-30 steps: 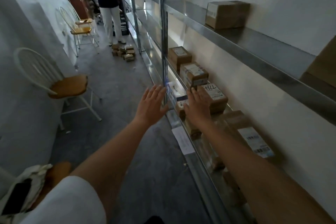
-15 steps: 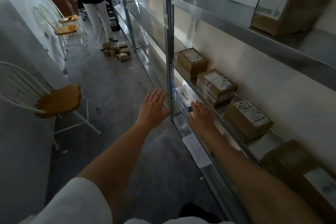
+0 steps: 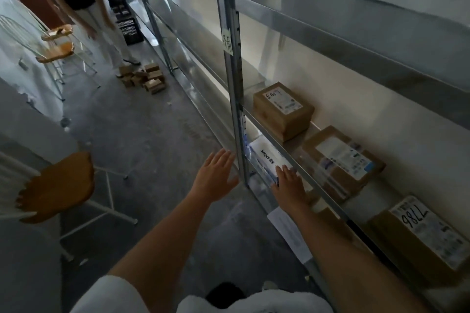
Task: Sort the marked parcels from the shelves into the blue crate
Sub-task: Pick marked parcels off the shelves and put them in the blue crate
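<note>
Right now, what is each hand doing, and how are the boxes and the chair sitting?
Left hand: open, fingers spread, in the air, holding nothing.
Right hand: flat on the white box, not gripping.
White box: lying flat on the lower shelf.
Brown boxes: closed, labels up, on the shelf above.
Small boxes: piled on the floor.
Chair: upright.

Parcel labels (image 3: 344, 157) blurred, unreadable

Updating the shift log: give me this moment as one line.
stage: reaching | right hand: open, on white parcel, lower shelf | left hand: open, empty, in aisle | blue crate: not seen
</note>
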